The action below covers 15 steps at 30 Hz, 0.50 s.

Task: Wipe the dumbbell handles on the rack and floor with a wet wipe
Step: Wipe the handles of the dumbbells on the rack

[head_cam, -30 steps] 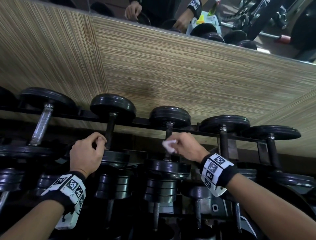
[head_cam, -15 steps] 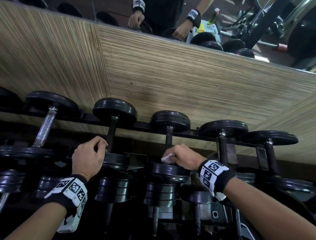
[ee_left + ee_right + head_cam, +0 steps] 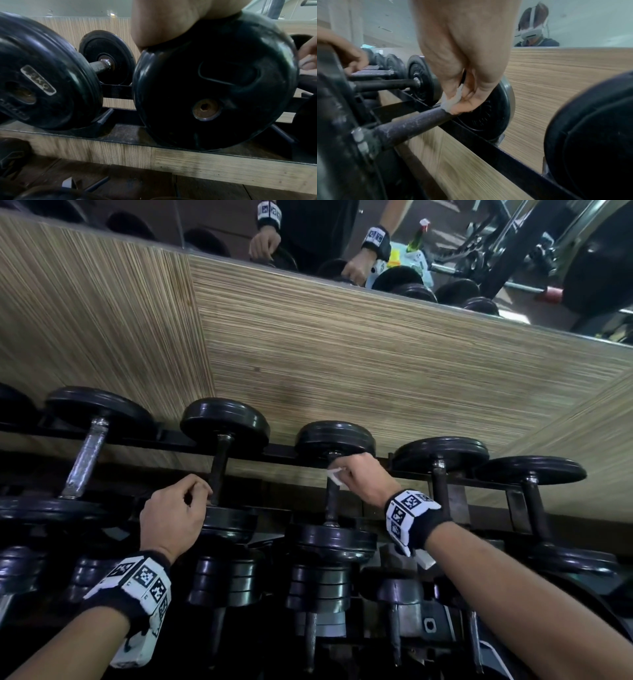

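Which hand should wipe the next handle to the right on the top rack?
Right. The right hand already pinches the wet wipe against the middle dumbbell's handle, and the next handle lies beside it on its own side. The left hand rests by another dumbbell, without a wipe.

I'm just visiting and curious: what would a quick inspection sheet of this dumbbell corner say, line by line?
Surface: black metal rack against a wood-grain wall panel.
Job's things: white wet wipe wrapped on the far end of a dumbbell handle; neighbouring handle bare.
Clutter: more dumbbells on a lower tier.
Grips: right hand pinches the wipe round the handle; left hand curled, resting on the neighbouring dumbbell's near plate.
Cables: nothing seen.
Surroundings: mirror above the panel, reflecting gym equipment.
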Tool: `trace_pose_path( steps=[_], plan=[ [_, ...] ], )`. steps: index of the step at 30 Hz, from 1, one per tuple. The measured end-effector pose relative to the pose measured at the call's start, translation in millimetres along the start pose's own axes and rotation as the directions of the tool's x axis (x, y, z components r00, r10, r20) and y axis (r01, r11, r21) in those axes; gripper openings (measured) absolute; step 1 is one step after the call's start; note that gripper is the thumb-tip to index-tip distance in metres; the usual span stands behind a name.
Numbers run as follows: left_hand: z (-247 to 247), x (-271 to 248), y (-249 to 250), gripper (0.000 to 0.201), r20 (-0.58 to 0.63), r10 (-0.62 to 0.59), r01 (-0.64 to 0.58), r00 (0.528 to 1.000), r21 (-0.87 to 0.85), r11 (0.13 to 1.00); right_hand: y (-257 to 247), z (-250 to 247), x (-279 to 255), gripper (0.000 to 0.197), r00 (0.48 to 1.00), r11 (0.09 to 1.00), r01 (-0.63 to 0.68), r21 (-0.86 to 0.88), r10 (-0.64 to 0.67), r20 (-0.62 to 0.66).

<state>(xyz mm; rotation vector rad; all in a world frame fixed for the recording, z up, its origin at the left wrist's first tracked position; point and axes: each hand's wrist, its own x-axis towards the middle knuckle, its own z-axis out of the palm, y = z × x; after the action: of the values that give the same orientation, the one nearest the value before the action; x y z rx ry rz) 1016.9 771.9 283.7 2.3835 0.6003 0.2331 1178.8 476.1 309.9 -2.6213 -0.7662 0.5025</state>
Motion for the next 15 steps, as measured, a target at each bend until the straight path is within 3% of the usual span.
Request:
trace_pose_path(
  steps=[6,9,11,13,15],
  plan=[
    [-2.4,-1.9,13.8,0.015,0.031,-0.030,0.029,0.999,0.033,0.999,-6.1,11.0,-21.9,0.016,0.947,0.994,0.089,0.058,-0.102,0.304],
    [6.6,-11.2,35.4,0.011,0.011,0.157,-0.158,0.987,0.037,0.987,-3.9,17.5,-31.3,0.013,0.951,0.980,0.003,0.199,-0.065,0.303],
    [23.9,-20.3,59.0,0.021,0.133,0.296,-0.275,0.946,-0.153,0.949,-7.0,15.3,-38.4,0.012,0.973,0.901,-0.104,0.422,0.005,0.229],
    [39.0,-25.9,91.2,0.032,0.376,0.301,-0.152,0.877,-0.377,0.914,-14.1,12.5,-49.0,0.015,0.986,0.776,-0.129,0.618,0.032,0.166],
    [52.0,-26.1,117.7,0.033,0.572,0.283,0.012,0.770,-0.456,0.890,-19.2,10.3,-62.0,0.022,0.992,0.662,-0.120,0.740,0.052,0.114]
  ],
)
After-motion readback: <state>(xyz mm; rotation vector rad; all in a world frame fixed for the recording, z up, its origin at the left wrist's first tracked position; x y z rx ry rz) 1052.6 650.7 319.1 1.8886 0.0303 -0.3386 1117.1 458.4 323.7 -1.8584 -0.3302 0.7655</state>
